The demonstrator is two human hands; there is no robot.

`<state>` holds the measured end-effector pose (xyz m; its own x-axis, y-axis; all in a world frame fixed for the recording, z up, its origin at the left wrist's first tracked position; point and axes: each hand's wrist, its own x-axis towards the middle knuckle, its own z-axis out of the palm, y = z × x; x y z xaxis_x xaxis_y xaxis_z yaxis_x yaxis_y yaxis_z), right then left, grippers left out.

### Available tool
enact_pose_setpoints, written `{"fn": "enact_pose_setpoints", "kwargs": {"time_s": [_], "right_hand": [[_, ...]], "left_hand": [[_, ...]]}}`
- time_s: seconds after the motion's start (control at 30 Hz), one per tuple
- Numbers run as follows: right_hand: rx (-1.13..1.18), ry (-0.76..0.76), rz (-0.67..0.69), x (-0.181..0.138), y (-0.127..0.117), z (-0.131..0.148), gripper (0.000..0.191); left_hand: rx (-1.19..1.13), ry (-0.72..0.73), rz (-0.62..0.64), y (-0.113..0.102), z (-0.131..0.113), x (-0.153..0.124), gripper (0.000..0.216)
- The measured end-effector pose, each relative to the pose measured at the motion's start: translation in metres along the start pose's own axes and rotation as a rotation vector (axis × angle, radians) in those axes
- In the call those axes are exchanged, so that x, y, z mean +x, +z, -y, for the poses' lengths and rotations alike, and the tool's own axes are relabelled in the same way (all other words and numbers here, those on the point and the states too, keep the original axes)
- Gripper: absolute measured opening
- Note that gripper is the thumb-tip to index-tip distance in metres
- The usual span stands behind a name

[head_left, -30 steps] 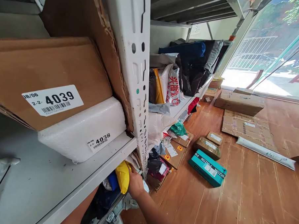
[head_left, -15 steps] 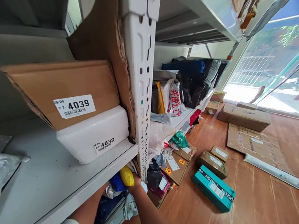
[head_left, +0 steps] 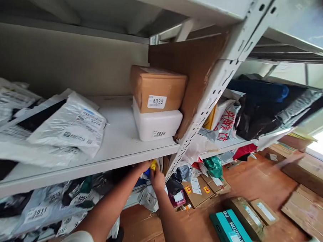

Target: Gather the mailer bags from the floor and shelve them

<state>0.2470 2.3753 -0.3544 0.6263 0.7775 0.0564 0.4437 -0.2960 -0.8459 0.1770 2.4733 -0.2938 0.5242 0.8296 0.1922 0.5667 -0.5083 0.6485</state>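
Head view: camera has pulled back since earlier; boxes 4039 (head_left: 157, 87) and 4038 (head_left: 156, 124) now small, at 12 o'clock. Both hands under the shelf (head_left: 117, 153): left hand (head_left: 142, 166) and right hand (head_left: 157, 178) pinch a glossy yellow bag (head_left: 153, 165), between them. Crinkled grey mailers (head_left: 67, 125) at 9 o'clock.

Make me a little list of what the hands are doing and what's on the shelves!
left hand: reaching under the grey metal shelf, touching the small yellow plastic parcel
right hand: on the same parcel; grip unclear
above them: brown cardboard box labelled 4039 stacked on white foam box labelled 4038
shelf's left part: white plastic mailer bags
floor: teal cardboard box
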Motion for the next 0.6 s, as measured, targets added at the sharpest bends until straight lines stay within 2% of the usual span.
{"fn": "enact_pose_setpoints", "kwargs": {"time_s": [0.1, 0.2, 0.3, 0.37, 0.43, 0.5, 0.53, 0.6], "right_hand": [[0.187, 0.056, -0.049, 0.000, -0.020, -0.003, 0.043], [0.397, 0.211, -0.133, -0.019, -0.051, -0.014, 0.055], [0.573, 0.357, -0.149, -0.043, -0.081, -0.011, 0.052], [0.787, 0.511, -0.044, -0.057, -0.095, 0.002, 0.044], [1.085, 0.660, 0.147, -0.068, -0.104, 0.020, 0.036], [1.303, 0.693, 0.301, -0.076, -0.110, 0.035, 0.035], [1.321, 0.650, 0.329, -0.077, -0.114, 0.041, 0.037], [1.239, 0.528, 0.309, -0.073, -0.123, 0.045, 0.043]], "left_hand": [[-0.078, 0.023, -0.087, -0.004, -0.013, -0.020, 0.036], [-0.172, 0.132, -0.116, -0.007, -0.011, -0.075, 0.039], [-0.266, 0.243, -0.054, -0.006, 0.010, -0.133, 0.038], [-0.285, 0.238, 0.051, -0.002, 0.021, -0.155, 0.059], [-0.279, 0.241, 0.233, 0.004, 0.020, -0.159, 0.095], [-0.276, 0.295, 0.434, 0.011, 0.009, -0.151, 0.120], [-0.282, 0.331, 0.509, 0.012, 0.002, -0.144, 0.124], [-0.299, 0.381, 0.562, 0.010, -0.012, -0.130, 0.110]]}}
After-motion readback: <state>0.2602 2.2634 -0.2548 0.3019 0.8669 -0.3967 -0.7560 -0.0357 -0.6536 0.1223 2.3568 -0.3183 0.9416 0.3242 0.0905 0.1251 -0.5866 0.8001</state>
